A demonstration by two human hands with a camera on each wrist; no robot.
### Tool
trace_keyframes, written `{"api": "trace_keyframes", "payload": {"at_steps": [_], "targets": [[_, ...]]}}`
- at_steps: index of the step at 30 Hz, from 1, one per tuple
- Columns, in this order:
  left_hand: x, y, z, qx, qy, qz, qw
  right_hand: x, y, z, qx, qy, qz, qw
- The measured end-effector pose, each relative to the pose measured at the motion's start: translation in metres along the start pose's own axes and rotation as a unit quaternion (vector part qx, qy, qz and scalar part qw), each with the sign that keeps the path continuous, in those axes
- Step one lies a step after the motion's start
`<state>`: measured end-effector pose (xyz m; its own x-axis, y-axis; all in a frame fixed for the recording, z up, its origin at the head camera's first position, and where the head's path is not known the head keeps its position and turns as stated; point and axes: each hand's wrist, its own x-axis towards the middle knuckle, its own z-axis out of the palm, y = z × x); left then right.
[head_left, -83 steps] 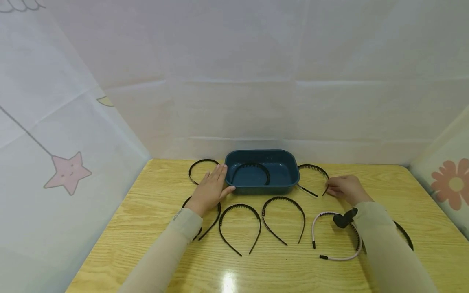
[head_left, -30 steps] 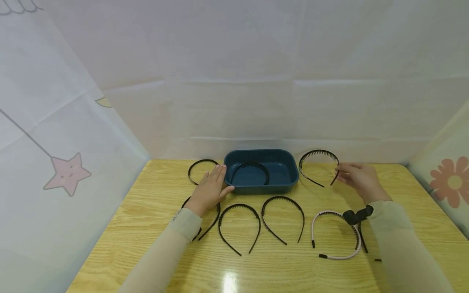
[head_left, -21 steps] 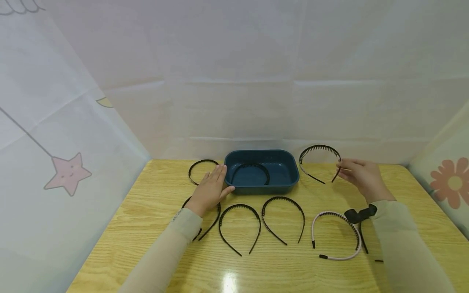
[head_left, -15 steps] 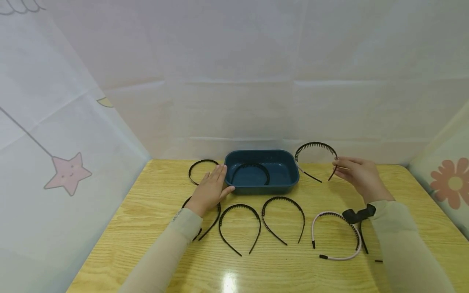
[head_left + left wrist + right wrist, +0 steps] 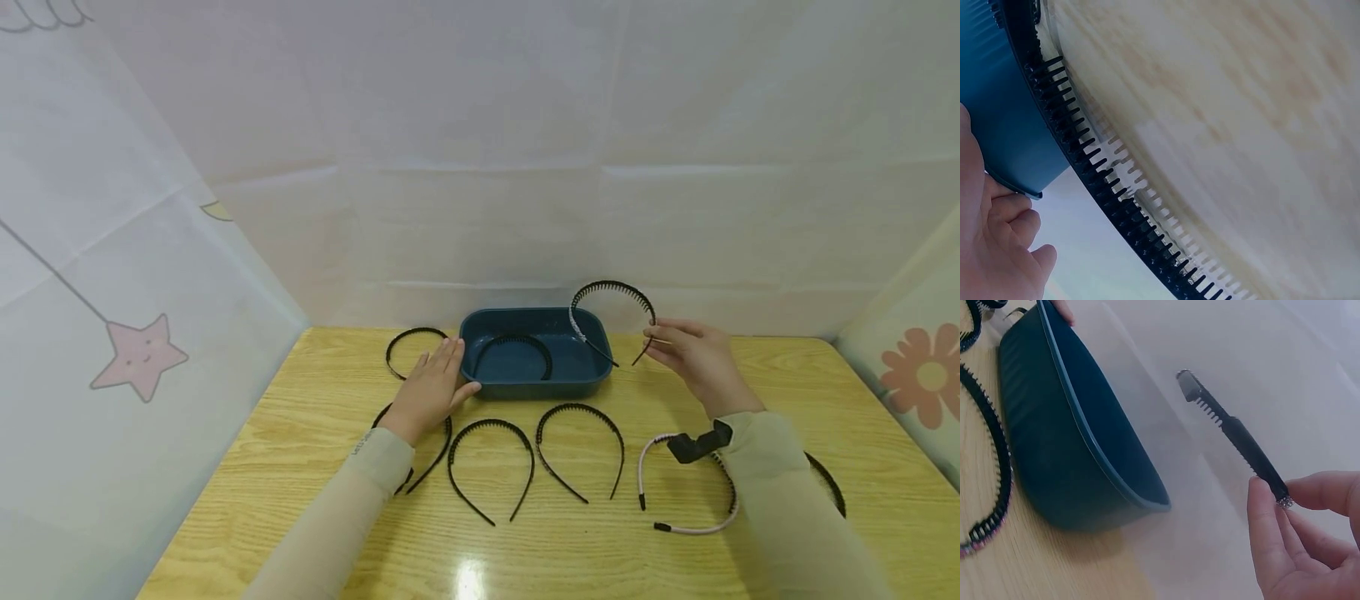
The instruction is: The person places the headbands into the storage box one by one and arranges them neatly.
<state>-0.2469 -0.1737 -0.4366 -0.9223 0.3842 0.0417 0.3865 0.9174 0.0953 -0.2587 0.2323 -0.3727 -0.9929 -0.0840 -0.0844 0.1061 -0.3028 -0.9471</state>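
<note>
With thumb and fingertips my right hand [image 5: 697,362] pinches one leg of a black toothed headband [image 5: 611,284], raised in the air over the bin's right end. A shiny, beaded-looking tip shows on this headband [image 5: 1250,449] in the right wrist view. The blue rectangular bin [image 5: 542,389] stands at the table's back; inside it lies another black headband [image 5: 517,338]. My left hand [image 5: 424,396] rests against the bin's left end, fingers extended and thumb near the front wall. Beneath that hand a black headband [image 5: 1092,178] fills much of the left wrist view.
Black headbands lie on the wooden table [image 5: 300,500]: one behind the left hand [image 5: 416,330], a middle one [image 5: 491,422], another beside it [image 5: 579,407]. A pink headband [image 5: 697,530] and a black one [image 5: 828,479] are partly under the right arm. A white sheet hangs behind.
The right hand has lifted the black headband from the table right of the bin, then carried it left to the bin's right end. The left hand and bin have stayed put.
</note>
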Motion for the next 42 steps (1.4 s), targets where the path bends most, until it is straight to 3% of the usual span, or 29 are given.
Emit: {"api": "trace_keyframes", "payload": {"at_steps": [6,21,42], "targets": [[0.0,0.001,0.0,0.0,-0.001,-0.002,1.0,0.007,0.011,0.016,0.004,-0.003,-0.013,0.9999],[0.002,0.003,0.0,-0.003,0.003,0.0,1.0,0.024,0.045,0.051,-0.084,0.033,-0.031,0.9954],[0.002,0.002,0.001,-0.013,-0.001,-0.009,0.9999,0.03,0.064,0.067,-0.201,0.047,-0.044,0.9774]]}}
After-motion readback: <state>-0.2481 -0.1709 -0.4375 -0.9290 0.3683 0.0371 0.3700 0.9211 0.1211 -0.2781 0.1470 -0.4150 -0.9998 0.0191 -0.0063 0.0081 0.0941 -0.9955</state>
